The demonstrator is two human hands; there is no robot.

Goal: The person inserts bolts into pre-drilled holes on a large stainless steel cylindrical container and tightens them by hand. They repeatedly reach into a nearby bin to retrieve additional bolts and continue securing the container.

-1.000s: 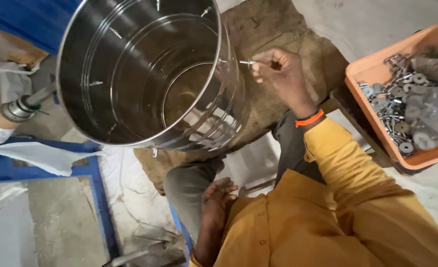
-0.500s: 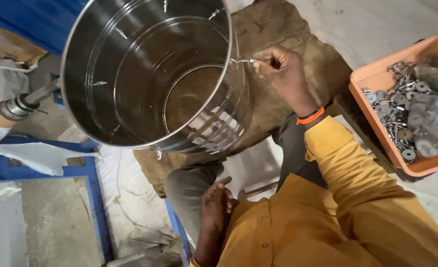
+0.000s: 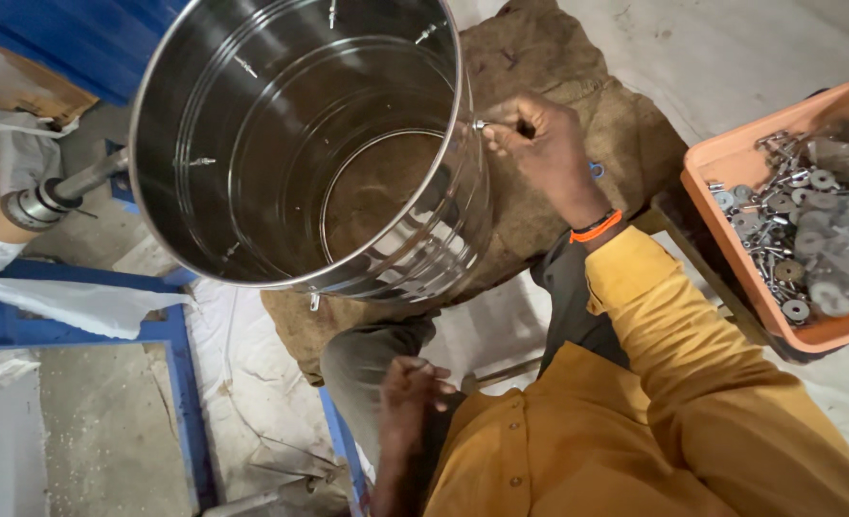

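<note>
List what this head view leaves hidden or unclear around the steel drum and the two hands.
- Small metal piece at the steel drum rim: mostly covered by the right hand; its kind is unclear.
- Left hand: fingers curled at the knee; whether they hold anything is hidden.
- Drum's outer far wall: hidden by its own body.
- Orange tray of metal parts: cut off by the right edge, partly blurred.

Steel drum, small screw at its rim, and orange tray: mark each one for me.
steel drum (image 3: 281, 144): head view, on its shiny inner wall.
small screw (image 3: 482, 124): head view, on the end at the drum rim, pinched by the right hand (image 3: 544, 153).
orange tray (image 3: 731, 158): head view, on its bare left corner.
</note>
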